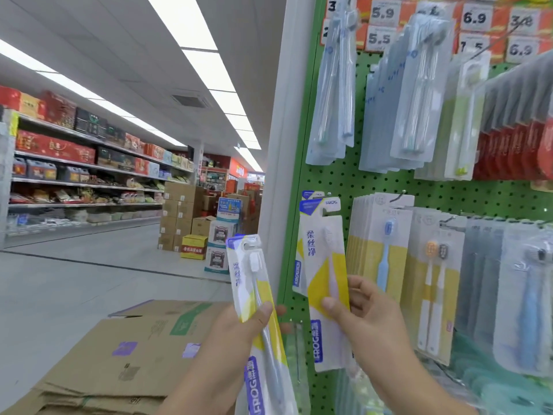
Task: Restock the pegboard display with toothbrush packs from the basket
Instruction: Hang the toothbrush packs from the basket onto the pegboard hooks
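Right hand (369,319) pinches an upright toothbrush pack (324,283) against the pegboard (359,181), its hang-hole just below the hook above. Left hand (239,333) grips a spare pack (254,295), farther off.

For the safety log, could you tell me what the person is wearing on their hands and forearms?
Nothing shows on either: the left hand and right hand are bare, without gloves, rings or a watch, and both forearms are uncovered as far as the picture reaches, no sleeve in view.
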